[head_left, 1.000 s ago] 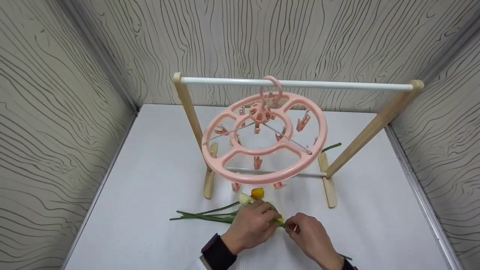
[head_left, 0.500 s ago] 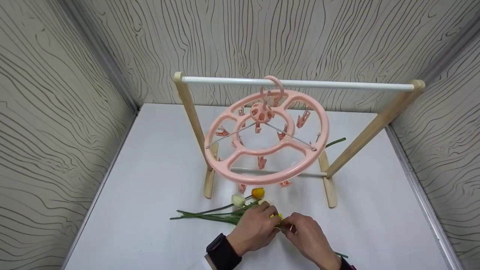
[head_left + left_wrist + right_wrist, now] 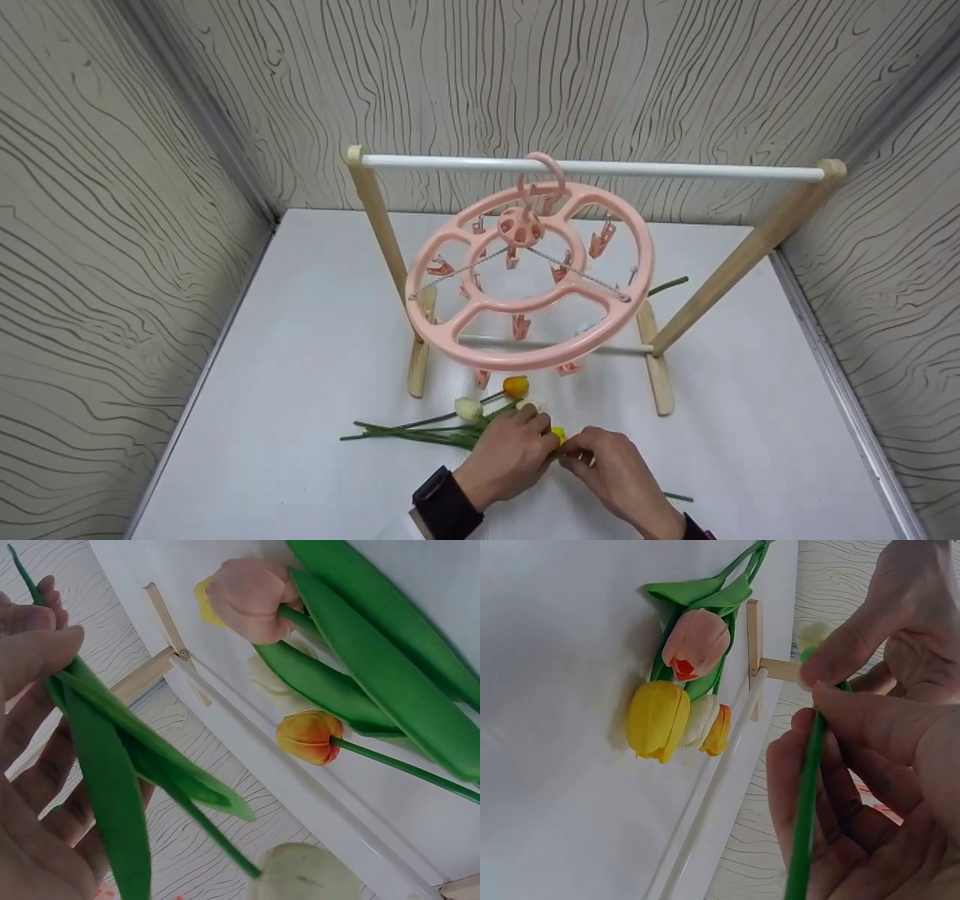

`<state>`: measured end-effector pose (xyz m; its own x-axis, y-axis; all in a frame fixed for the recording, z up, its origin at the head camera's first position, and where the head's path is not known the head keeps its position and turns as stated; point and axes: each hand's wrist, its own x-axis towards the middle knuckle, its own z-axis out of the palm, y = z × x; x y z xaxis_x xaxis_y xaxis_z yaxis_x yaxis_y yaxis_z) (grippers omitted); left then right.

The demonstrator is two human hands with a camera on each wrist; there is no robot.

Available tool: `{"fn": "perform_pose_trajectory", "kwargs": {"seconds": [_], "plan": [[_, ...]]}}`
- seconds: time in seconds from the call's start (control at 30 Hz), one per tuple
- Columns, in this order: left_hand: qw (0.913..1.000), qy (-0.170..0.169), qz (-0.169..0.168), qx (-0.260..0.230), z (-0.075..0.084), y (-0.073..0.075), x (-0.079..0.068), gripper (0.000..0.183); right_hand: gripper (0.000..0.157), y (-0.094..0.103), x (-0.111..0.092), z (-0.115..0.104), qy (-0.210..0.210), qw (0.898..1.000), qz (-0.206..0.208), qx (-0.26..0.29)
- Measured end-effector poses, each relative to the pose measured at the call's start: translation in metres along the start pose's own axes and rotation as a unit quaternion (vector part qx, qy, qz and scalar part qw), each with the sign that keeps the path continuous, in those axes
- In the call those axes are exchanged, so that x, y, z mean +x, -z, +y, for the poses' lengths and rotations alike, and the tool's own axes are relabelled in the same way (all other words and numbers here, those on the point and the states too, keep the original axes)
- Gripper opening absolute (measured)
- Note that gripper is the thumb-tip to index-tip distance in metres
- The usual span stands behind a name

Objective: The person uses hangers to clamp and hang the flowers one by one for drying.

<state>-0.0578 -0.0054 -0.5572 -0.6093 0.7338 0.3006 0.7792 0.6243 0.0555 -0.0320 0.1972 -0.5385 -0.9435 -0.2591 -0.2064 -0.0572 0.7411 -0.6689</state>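
My left hand (image 3: 510,456) holds a white tulip (image 3: 304,874) near its green leaves (image 3: 112,787), raised above the table. Just to its right, my right hand (image 3: 615,469) pinches the same tulip's stem (image 3: 802,817) between thumb and fingers. The stem runs out past the right hand. Under and beyond the hands, an orange tulip (image 3: 309,736), a pink tulip (image 3: 697,643), a yellow tulip (image 3: 658,720) and another white tulip (image 3: 700,722) lie on the white table. The left hand hides parts of them in the head view.
A pink round clip hanger (image 3: 517,360) hangs from the white bar (image 3: 675,171) of a wooden-legged rack (image 3: 765,240). Several small clips dangle from it. A green stem (image 3: 667,286) shows behind its right side. Patterned walls (image 3: 480,90) enclose the table (image 3: 285,337).
The held white tulip's head has shifted left and slightly down, and its stem end has moved up. Both hands stay close together. The hanger sways slightly.
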Motion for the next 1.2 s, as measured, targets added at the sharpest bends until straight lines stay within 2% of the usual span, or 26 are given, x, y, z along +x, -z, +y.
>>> {"fn": "perform_pose_trajectory", "kwargs": {"seconds": [0.13,0.23,0.33,0.4,0.57,0.8,1.0,1.2], "plan": [[0.9995,-0.001,0.004,0.033,-0.003,0.000,-0.002,0.008,0.009,0.001,-0.001,0.005,0.004,1.000,0.028,0.000],[0.9989,0.008,-0.013,0.045,-0.007,0.004,-0.004,0.005,0.009,0.002,-0.004,0.009,0.009,0.998,0.056,-0.004],[0.9984,0.023,-0.028,0.044,-0.013,0.008,-0.006,0.011,0.010,0.004,-0.007,0.013,0.011,0.997,0.081,-0.011],[0.9982,0.034,-0.026,0.042,-0.016,0.009,-0.007,0.018,0.011,0.005,-0.008,0.015,0.011,0.995,0.093,-0.016],[0.9981,0.047,-0.011,0.038,-0.021,0.010,-0.011,0.024,0.014,0.008,-0.009,0.017,0.018,0.995,0.100,-0.021],[0.9978,0.053,-0.028,0.025,-0.018,0.012,-0.010,0.026,0.019,0.009,-0.008,0.014,0.029,0.994,0.102,-0.027],[0.9987,0.034,-0.039,0.002,-0.010,0.018,-0.004,0.014,0.018,0.009,-0.008,0.008,0.043,0.992,0.110,-0.038],[0.9999,-0.002,-0.010,0.013,-0.001,0.023,0.002,0.004,0.015,0.010,-0.009,0.000,0.081,0.986,0.135,-0.045]]}}
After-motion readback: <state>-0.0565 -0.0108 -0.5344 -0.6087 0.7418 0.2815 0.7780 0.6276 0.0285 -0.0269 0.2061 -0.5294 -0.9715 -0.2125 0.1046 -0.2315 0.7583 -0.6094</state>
